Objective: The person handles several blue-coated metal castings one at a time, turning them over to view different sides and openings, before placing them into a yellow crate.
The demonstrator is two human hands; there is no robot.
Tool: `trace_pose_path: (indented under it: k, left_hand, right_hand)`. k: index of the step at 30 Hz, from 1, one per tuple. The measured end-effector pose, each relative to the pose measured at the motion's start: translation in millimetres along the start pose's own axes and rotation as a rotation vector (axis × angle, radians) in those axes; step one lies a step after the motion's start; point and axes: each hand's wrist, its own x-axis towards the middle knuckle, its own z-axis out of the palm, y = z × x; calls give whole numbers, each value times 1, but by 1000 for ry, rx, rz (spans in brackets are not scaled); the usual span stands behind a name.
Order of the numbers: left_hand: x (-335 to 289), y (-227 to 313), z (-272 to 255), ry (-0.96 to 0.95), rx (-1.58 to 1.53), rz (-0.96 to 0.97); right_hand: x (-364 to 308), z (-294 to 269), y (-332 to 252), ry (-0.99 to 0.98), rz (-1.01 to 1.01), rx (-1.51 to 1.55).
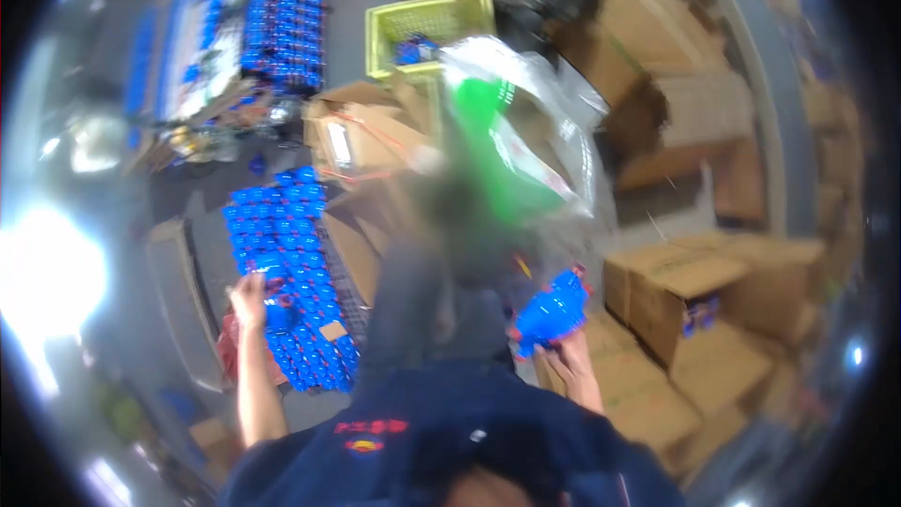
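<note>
Lighting: dim overall, with blown-out white glare at left. Whole frame was motion-blurred. Fisheye rim bent and darkened.

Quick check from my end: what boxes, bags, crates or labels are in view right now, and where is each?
Cardboard boxes: brown, stacked at right, some open.
Open carton: brown, centre top, with a pale rectangular label on it.
Plastic bag: clear, crumpled, green and white inside, centre.
Crate: yellow-green lattice, top centre.
Blue items: rows at left; left hand at their edge.
Blue piece: blue and red, in the right hand.
</note>
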Motion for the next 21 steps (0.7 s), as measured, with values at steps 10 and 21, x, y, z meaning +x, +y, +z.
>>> trace_pose_path:
  k: [10, 21]
  left_hand:
    - [32, -15, 83, 62, 115, -17]
    - [110, 69, 87, 155, -49, 67]
  right_hand:
    - [20, 48, -25, -118, -87, -116]
    - [83, 159, -91, -65, -116, -248]
